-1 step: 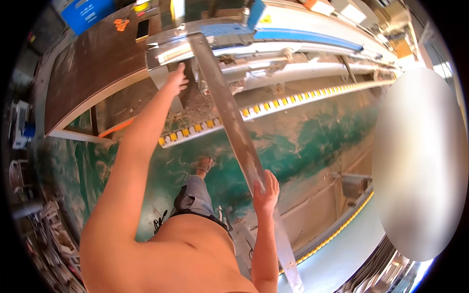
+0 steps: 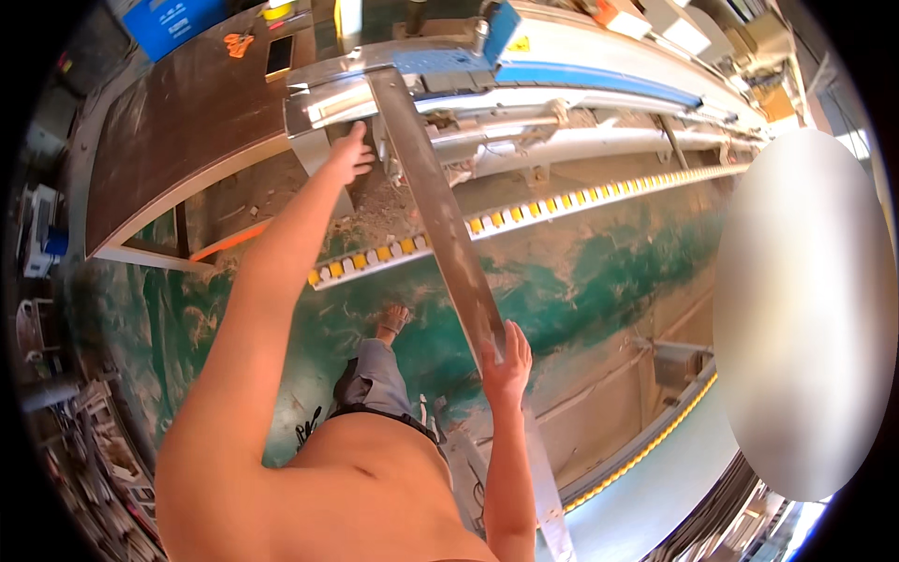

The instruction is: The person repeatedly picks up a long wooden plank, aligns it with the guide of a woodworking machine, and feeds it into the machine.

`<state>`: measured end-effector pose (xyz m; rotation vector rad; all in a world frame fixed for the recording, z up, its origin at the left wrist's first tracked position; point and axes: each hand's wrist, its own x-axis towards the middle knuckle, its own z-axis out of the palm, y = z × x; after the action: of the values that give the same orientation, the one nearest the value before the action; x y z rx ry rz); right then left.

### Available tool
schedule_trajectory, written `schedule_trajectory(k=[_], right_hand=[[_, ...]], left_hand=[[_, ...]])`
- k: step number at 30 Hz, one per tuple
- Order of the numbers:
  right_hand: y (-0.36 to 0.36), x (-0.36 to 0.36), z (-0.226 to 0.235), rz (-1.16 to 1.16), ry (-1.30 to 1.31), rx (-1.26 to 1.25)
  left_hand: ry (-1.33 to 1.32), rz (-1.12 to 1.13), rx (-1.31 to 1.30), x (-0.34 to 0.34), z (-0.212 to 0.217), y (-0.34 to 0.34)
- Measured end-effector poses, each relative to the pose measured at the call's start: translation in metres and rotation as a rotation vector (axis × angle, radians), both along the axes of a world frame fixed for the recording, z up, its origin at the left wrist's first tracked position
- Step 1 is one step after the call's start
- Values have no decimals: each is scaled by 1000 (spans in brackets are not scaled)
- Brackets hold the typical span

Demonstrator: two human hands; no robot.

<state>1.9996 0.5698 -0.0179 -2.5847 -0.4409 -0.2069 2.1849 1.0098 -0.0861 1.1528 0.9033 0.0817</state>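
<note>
Head view: the right hand [image 2: 507, 361] has its fingers [image 2: 521, 343] curled around the near stretch of a long, flat, grey metal bar [image 2: 440, 220], thumb on the bar's left edge, clamped on it. The left hand [image 2: 351, 155] reaches forward with fingers loosely bent and slightly apart, resting against the far end of that bar where it meets the long grey-and-blue machine bed with rails [image 2: 581, 56]; whether it grips the bar or only steadies it, I cannot tell.

The bar runs from the machine bed back toward the person, passing over the green, dusty floor [image 2: 581, 281] and the yellow-and-white segmented strip [image 2: 524, 215] laid beside the bed.

To handle it well, I judge the near hand should keep the bar level while the far hand guides its end square to the bed, both moving together so the length does not twist.

Left of the bar's far end is a brown tabletop [image 2: 178, 140]. A blue box [image 2: 173, 21] stands at its far edge; its contents are not visible.
</note>
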Motion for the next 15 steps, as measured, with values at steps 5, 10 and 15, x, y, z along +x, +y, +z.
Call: schedule_trajectory(k=[5, 10, 15], right_hand=[[30, 62, -16, -25, 154, -1], [56, 135, -9, 94, 194, 181], [137, 236, -17, 287, 261, 223]], left_hand=[[-29, -45, -42, 60, -10, -13], [47, 40, 197, 87, -17, -30], [151, 60, 182, 105, -29, -19]])
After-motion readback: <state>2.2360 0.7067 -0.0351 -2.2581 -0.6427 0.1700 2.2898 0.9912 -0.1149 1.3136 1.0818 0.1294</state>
